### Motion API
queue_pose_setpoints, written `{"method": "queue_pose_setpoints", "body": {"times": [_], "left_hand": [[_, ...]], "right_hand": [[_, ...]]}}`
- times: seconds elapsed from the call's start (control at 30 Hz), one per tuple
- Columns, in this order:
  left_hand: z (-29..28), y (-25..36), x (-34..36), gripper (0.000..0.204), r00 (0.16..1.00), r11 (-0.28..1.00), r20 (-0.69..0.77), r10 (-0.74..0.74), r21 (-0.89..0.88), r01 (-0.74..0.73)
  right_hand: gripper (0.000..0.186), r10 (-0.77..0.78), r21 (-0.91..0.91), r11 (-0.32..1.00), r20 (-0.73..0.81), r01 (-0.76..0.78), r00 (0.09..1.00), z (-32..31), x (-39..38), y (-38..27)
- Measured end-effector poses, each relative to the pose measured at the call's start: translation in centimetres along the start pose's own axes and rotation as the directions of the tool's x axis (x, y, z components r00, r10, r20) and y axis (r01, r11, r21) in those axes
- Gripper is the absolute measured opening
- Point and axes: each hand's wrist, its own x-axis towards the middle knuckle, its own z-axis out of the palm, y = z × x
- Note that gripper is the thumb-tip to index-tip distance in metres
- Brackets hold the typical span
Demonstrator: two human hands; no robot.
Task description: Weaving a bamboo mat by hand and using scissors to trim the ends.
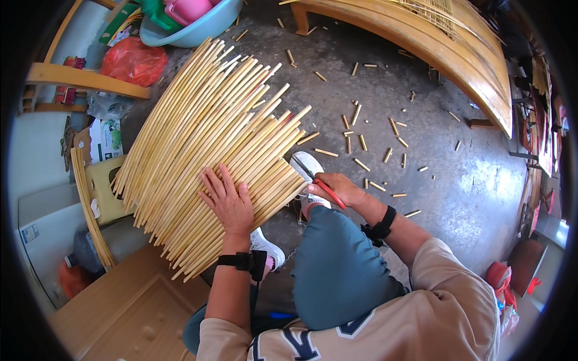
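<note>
A wide mat of pale yellow canes (pixel 205 138), laid side by side, slants across the left and middle of the view. My left hand (pixel 227 198) lies flat on it with the fingers spread. At the mat's right edge, my right hand (pixel 337 190) is closed around red-handled scissors (pixel 327 191). Their dark blades point up and left, beside the cane ends and above my white shoe (pixel 308 167). The cane ends at the lower right are trimmed nearly even, while those farther up stick out at uneven lengths.
Short cut cane pieces (pixel 362 164) litter the dark floor (pixel 445 186). A wooden bench (pixel 385 36) stands at the far right. Back left are a blue basin (pixel 205 30) and a red plastic bag (pixel 133 62). A brown panelled board (pixel 135 313) lies at lower left.
</note>
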Motion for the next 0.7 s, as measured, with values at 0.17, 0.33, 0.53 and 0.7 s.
{"method": "queue_pose_setpoints", "body": {"times": [0.17, 0.33, 0.53, 0.7], "left_hand": [[0.3, 0.5, -0.7, 0.060, 0.999, 0.994, 0.047, -0.006, 0.106, 0.001], [0.2, 0.8, -0.8, 0.061, 0.999, 0.993, 0.032, -0.017, 0.113, 0.013], [0.3, 0.8, -0.9, 0.061, 1.000, 0.994, 0.022, -0.020, 0.105, 0.018], [0.2, 0.8, -0.8, 0.061, 0.999, 0.994, 0.025, -0.032, 0.102, 0.029]], "right_hand": [[0.070, 0.041, -0.004, 0.999, 0.068, -0.041, 0.997, -0.4, 0.0, -1.1], [0.069, 0.041, 0.025, 0.999, 0.064, -0.043, 0.997, 0.0, -0.4, -1.8], [0.067, 0.075, -0.086, 0.994, 0.027, -0.072, 0.997, 0.1, 0.0, -2.2], [0.068, 0.092, -0.147, 0.985, -0.003, -0.091, 0.996, -0.1, -0.2, -2.5]]}}
